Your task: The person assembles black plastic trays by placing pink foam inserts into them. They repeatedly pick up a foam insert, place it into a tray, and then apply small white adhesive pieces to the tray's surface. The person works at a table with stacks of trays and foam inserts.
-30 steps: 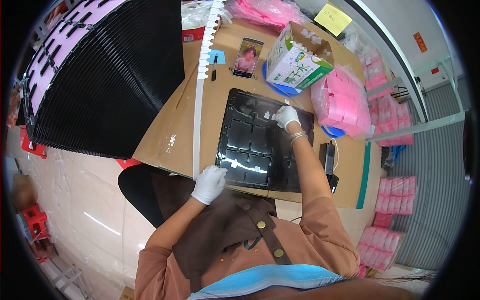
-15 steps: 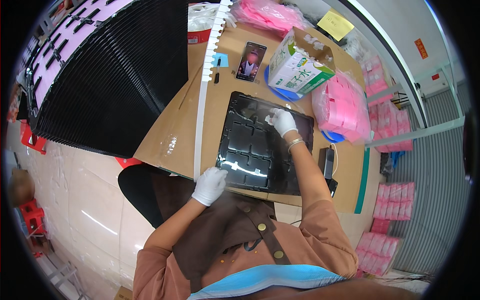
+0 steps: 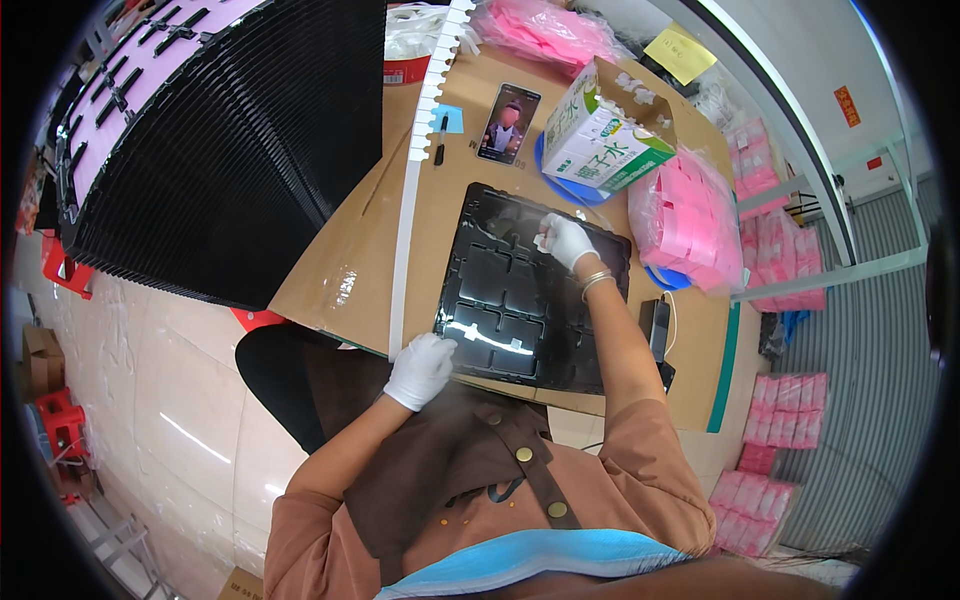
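A black plastic tray [image 3: 520, 345] with moulded compartments lies on the cardboard-covered table in front of me. My left hand [image 3: 421, 371], in a white glove, is closed on the tray's near left corner; its fingertips are partly hidden. Over the far part of the tray is my right hand [image 3: 567, 243], also gloved in white. Its fingers are pinched round a small crumpled white piece [image 3: 542, 241], like tissue, against the tray's surface. Shiny glare covers parts of the tray.
A tall stack of black trays [image 3: 240, 150] stands at the left. Beyond my tray are a phone [image 3: 508, 124], a pen [image 3: 440, 140] and a carton [image 3: 605, 135] with white scraps. Bagged pink pieces [image 3: 686, 222] and a black adapter [image 3: 655, 326] sit at the right.
My right hand has shifted very slightly on the tray, still pinching the white piece. The whole view has moved a little; my left hand stays at the corner.
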### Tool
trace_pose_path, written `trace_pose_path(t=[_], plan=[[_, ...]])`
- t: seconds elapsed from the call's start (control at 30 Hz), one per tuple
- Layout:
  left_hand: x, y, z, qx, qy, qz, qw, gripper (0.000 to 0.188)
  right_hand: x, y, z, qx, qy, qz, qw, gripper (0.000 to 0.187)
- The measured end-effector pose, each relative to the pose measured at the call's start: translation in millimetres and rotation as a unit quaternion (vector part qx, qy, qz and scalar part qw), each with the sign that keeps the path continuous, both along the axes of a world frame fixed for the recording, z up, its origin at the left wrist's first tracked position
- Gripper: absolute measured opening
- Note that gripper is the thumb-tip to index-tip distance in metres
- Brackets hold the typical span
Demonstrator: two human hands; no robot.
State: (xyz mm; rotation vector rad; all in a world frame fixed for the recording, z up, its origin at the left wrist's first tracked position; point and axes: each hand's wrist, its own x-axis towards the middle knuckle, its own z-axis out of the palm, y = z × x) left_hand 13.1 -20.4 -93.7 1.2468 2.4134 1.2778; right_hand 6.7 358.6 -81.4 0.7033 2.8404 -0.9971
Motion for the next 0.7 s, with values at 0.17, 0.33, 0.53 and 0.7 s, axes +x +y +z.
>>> trace_pose_path(t=[0.17,0.33,0.53,0.7], plan=[[0,-1,-3,0.001,0.005,0.000,1.000,0.016,-6,-5,13,-0.005,-0.045,0.005,0.999,0.008],[0,0,-5,0.007,0.011,0.000,1.000,0.016,-6,-7,9,0.041,-0.029,-0.011,0.999,0.007],[-1,-1,-3,-0.003,0.013,-0.005,1.000,0.016,-11,-20,-3,0.145,-0.020,-0.103,0.984,0.010],[0,-2,-6,0.001,0.014,0.001,1.000,0.016,4,-13,-9,0.074,0.065,-0.026,0.995,0.006]])
